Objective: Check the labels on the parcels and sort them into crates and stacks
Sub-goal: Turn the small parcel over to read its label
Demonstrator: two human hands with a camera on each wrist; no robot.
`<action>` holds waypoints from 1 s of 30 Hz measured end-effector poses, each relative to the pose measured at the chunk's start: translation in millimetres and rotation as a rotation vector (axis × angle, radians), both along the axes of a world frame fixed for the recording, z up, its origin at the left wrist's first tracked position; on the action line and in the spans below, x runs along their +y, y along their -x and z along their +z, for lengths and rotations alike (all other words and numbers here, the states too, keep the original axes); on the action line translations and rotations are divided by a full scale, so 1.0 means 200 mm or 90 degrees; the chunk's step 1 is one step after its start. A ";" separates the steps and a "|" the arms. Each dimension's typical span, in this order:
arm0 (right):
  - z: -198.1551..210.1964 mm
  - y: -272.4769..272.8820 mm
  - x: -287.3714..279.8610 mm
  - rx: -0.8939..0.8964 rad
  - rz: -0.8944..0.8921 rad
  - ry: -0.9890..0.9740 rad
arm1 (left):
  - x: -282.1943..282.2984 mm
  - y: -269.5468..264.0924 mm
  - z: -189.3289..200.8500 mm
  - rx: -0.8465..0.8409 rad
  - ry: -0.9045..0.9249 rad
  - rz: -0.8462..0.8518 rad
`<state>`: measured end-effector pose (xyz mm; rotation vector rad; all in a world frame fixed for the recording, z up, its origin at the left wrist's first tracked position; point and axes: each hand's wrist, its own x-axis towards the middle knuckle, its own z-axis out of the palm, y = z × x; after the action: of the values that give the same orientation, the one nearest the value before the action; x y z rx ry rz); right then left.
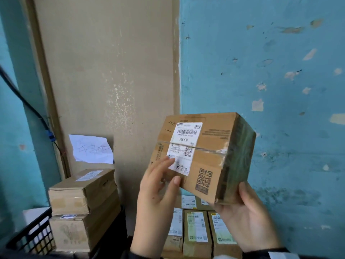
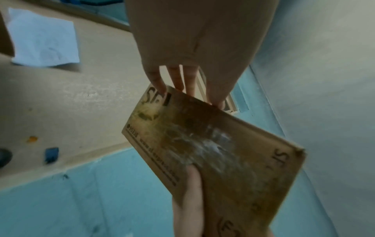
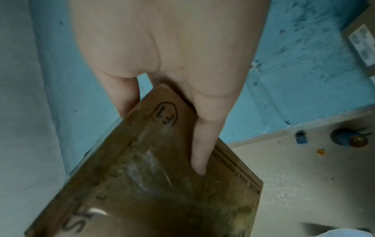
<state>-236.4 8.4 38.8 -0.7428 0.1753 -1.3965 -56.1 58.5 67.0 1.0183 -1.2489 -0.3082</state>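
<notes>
Cardboard, taped across its middle, makes up the parcel (image 1: 202, 157) held up in the air in front of the blue wall (image 1: 270, 71), well above the boxes below. It is tilted with its labelled face towards the head camera, most likely so that the white label (image 1: 183, 146) with its barcode and the printed "538-538" can be read before a destination is chosen.

The left hand (image 1: 158, 193) grips the parcel's lower left corner, thumb lying on the front face just under the label and fingertips touching the label's lower left edge; in the left wrist view its fingers (image 2: 178, 78) reach over the box's edge. The right hand (image 1: 246, 217) cups the lower right corner from beneath, thumb against the taped end face, and the right wrist view shows a finger (image 3: 201, 144) stretched along the printed underside. Two hands at opposite bottom corners seem meant to steady the tilt while leaving the label mostly uncovered.

Directly below stands a row of upright parcels (image 1: 197, 232), their labels facing up. To the left, two larger boxes (image 1: 84, 208) are stacked against the beige pillar, beside a black crate (image 1: 31, 234). A handwritten paper note (image 1: 91, 149) is fixed to the pillar above that stack, perhaps marking what belongs there, though its writing is unclear.
</notes>
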 end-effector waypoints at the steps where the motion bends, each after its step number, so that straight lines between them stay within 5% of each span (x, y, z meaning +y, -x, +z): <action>1: -0.01 0.01 0.00 -0.018 0.032 -0.013 | -0.01 -0.01 0.00 -0.035 0.002 0.040; 8: -0.07 0.03 -0.07 -0.047 0.073 0.023 | -0.05 -0.06 0.00 0.137 -0.102 -0.002; 13: -0.03 -0.01 -0.09 0.046 -0.071 -0.033 | -0.05 -0.09 -0.02 0.342 -0.107 -0.161; 21: 0.01 -0.07 -0.05 0.315 -0.224 0.047 | -0.03 -0.16 -0.04 0.295 -0.062 -0.121; 30: 0.11 -0.22 0.09 0.426 -0.096 0.236 | 0.01 -0.32 -0.09 0.281 -0.039 -0.094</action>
<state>-191.8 27.1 61.6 -1.5219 0.5106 -1.2894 8.2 61.5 49.1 0.8520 -0.9173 -0.6527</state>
